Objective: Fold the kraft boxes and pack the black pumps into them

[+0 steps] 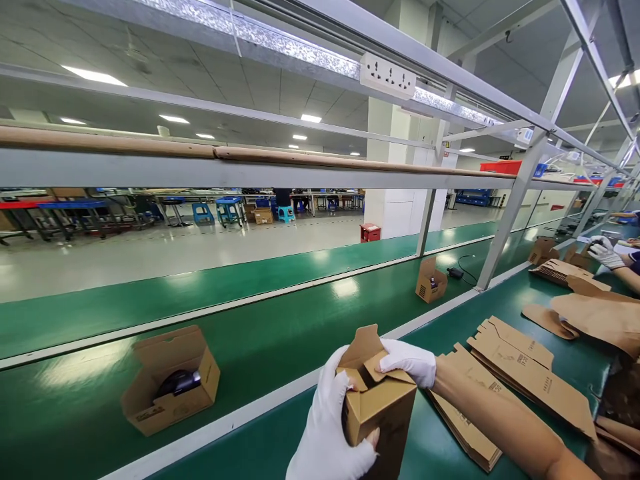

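At the bottom centre I see a brown cardboard box (383, 417), tilted, with one flap standing up and others partly folded in. My left hand (330, 423), in a white glove with bare fingertips, is wrapped round the box's left side. Over the top edge on the right, my right hand (407, 360), gloved too, grips the box by its flaps. The inside of the box is mostly hidden. Stacks of flat cardboard (533, 377) lie on the green work surface to the right of my hands.
An open box (175, 407) holding a dark glossy object stands on the green belt (270, 347) at left. Farther right are a smaller open box (430, 287) and a black adapter (455, 273) with cable. A metal post (513, 207) rises beyond my hands. Another person's gloved hand (605, 253) is at far right.
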A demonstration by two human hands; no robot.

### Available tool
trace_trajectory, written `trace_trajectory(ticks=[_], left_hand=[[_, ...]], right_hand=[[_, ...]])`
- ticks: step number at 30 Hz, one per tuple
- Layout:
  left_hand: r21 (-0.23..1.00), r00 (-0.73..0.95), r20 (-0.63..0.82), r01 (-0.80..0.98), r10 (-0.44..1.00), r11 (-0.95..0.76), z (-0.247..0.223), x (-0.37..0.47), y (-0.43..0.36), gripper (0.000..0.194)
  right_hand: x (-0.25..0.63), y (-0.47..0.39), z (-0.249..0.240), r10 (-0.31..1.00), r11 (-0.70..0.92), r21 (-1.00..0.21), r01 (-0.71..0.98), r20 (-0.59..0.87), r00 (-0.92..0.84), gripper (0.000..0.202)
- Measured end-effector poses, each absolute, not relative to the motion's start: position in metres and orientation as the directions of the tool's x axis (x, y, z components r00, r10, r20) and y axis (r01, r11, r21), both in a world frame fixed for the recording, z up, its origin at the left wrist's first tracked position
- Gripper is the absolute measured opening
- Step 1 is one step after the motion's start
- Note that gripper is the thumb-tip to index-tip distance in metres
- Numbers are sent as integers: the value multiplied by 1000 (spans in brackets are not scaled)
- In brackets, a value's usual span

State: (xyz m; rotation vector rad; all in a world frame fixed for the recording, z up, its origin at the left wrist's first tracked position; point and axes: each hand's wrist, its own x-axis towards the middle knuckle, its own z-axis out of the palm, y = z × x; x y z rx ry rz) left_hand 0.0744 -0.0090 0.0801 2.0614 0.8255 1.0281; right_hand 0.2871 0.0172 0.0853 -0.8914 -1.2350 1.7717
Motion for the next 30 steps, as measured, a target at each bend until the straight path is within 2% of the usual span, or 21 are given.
trace_trajectory(ticks=[2,4,8,10,11,12,14,16,18,25,28,30], left_hand=[[776,490,413,252,768,-578,80,74,-9,65],[763,502,445,220,742,-607,79,75,-9,64],[732,541,542,73,643,-678,78,78,-6,44],[712,545,574,36,610,-702,76,81,-4,39],[703,547,584,30,600,-711,76,82,-4,38],[698,553,585,29,593,-715,75,83,-4,38],[711,572,565,28,595,-703,75,85,-5,38],[738,580,546,7,605,-674,76,84,-7,38],[761,576,538,-19,616,-648,76,83,-9,37],[734,574,564,-19,594,-679,75,81,-5,31],[757,562,545,-10,623,-653,73,80,-1,32],[789,495,532,6,687,-615,71,76,4,32]], right_hand=[[289,20,81,865,-256,-949,-181,-141,-482,60],[297,25,80,849,-226,-959,-169,-109,-518,58],[321,38,94,746,-97,-988,-123,10,-665,60],[328,42,108,698,-34,-999,-1,-23,-716,61],[328,43,116,681,20,-993,117,-72,-729,61],[326,43,124,670,89,-961,261,-136,-730,62],[317,41,141,650,228,-819,526,-274,-709,61],[304,37,154,642,322,-671,668,-364,-675,57],[291,31,161,661,369,-576,729,-389,-641,52],[270,17,147,816,539,-128,833,-167,-554,46],[275,13,147,833,531,-96,842,-118,-540,42],[280,8,152,837,546,-125,828,30,-547,38]])
